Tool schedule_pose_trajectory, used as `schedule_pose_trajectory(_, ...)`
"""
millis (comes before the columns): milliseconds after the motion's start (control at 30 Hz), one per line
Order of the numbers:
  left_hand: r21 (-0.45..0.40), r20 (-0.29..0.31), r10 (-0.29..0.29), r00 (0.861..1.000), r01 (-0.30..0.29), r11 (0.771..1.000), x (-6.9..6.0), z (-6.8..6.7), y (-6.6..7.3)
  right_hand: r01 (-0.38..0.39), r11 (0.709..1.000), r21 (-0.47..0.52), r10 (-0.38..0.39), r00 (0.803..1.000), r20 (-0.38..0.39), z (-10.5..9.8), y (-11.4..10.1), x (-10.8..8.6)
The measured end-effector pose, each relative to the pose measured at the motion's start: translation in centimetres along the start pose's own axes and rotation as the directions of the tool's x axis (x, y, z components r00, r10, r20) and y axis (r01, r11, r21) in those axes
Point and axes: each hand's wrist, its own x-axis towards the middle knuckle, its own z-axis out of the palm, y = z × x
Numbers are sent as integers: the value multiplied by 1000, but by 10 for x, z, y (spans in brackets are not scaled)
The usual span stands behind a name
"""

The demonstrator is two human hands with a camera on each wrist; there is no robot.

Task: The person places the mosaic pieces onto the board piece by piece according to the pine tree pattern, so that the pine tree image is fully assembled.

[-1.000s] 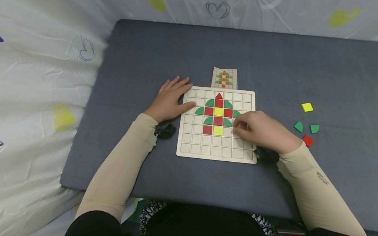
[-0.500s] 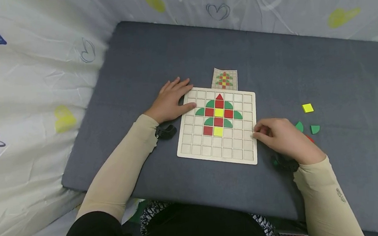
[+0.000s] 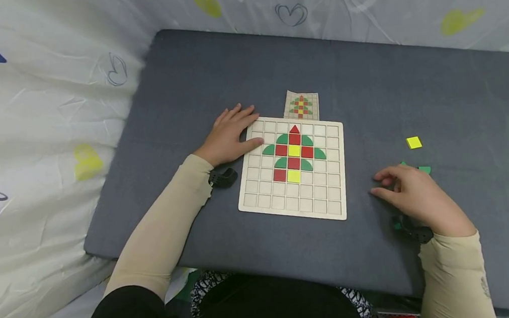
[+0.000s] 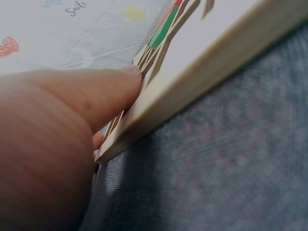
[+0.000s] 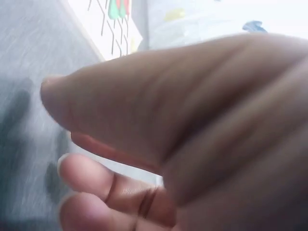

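Note:
A pale wooden grid board (image 3: pixel 281 200) lies on the grey surface, with red, yellow and green pieces forming a tree pattern in its cells. My left hand (image 3: pixel 225 136) rests on its upper left corner, fingers spread; in the left wrist view the thumb (image 4: pixel 106 91) lies over the rim. Right of the board, my right hand (image 3: pixel 414 198) hovers with loosely bent fingers. The right wrist view shows the thumb (image 5: pixel 110 96) apart from the fingertips (image 5: pixel 84 173), nothing visible between them. Beyond this hand peeks a green quarter-round piece (image 3: pixel 425 170); the red square is hidden.
A small card (image 3: pixel 301 107) printed with a similar tree pattern lies against the board's top edge. One yellow square (image 3: pixel 414 142) lies farther right. White hanging sheets (image 3: pixel 241 8) with drawn hearts border the grey padded table (image 3: pixel 210 72) at the back and left.
My right hand has withdrawn from the board toward the right, uncovering the green piece at the pattern's right side. It now covers the loose red square. The left hand stays in place.

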Motion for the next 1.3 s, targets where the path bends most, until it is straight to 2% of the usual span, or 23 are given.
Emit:
schedule_pose_trajectory(233,8,1,1,1000,-1,1000,1,-1,1,-68,998,-16,67,997,-35,-3,16,-17)
schedule_pose_trajectory(533,-3,6,1,1000,-1,1000,2,-1,2,-135,991,-7,135,991,12,-10,30,-27)
schedule_pose_trajectory(833,-3,10,-7,1000,7,1000,1,0,-2,-186,983,6,186,982,34,-7,32,-35)
schedule_pose_trajectory(1033,-2,1,-2,1000,2,1000,1,1,-3,-175,984,15,175,984,21,-5,30,-35)
schedule_pose_trajectory(1300,-4,0,-1,1000,1,1000,2,2,-3,-138,990,-6,138,990,39,-5,20,-23)
